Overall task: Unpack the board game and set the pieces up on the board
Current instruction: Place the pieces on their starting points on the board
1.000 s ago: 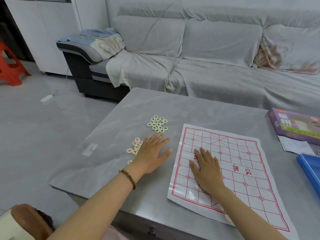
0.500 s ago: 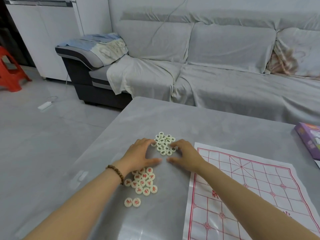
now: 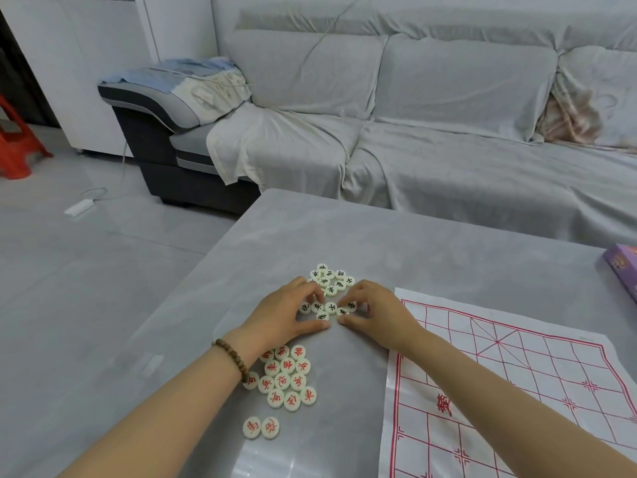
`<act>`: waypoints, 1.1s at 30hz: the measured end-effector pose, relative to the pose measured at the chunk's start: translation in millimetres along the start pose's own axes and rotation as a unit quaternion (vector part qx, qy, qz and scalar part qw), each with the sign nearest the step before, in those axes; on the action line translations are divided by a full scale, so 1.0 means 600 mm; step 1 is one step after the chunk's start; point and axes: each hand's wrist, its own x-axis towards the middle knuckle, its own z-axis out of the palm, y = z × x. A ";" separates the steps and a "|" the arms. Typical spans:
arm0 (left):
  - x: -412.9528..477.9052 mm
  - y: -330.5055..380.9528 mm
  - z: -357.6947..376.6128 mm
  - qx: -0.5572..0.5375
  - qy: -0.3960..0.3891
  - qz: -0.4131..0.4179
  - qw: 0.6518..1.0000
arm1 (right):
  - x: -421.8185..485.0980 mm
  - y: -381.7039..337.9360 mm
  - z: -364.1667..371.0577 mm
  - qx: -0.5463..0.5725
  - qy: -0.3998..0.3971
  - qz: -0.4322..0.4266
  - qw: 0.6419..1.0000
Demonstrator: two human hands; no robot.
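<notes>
- the left hand and right hand meet at mid-frame, fingers curled round the near black pieces on the table.
- whether any piece is actually lifted is hard to tell.
- the red pieces lie clustered just below the left wrist, two more lower down.
- the board lies flat at lower right.
- a purple box sits at the right edge.

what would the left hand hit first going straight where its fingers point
The black-lettered pieces, right at the fingertips of the left hand; it seems to touch them. Beyond those, probably the right hand.
</notes>
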 end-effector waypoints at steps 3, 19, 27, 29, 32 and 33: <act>-0.004 0.000 -0.002 0.005 0.003 -0.007 1.000 | -0.004 -0.001 -0.001 0.002 0.003 0.002 1.000; -0.032 0.001 -0.012 -0.080 0.041 -0.034 0.995 | -0.030 -0.008 -0.002 0.031 0.035 -0.004 0.999; -0.089 0.145 0.002 -0.130 0.045 0.040 0.990 | -0.176 -0.019 -0.101 0.089 0.083 0.048 0.991; -0.106 0.193 0.032 -0.123 0.012 0.050 0.991 | -0.236 -0.009 -0.123 0.061 0.067 0.077 0.993; -0.125 0.254 0.087 -0.121 -0.030 0.064 0.990 | -0.329 0.012 -0.141 0.032 0.043 0.120 0.991; -0.130 0.270 0.104 -0.124 -0.042 0.066 0.989 | -0.356 0.019 -0.143 0.030 0.040 0.133 0.990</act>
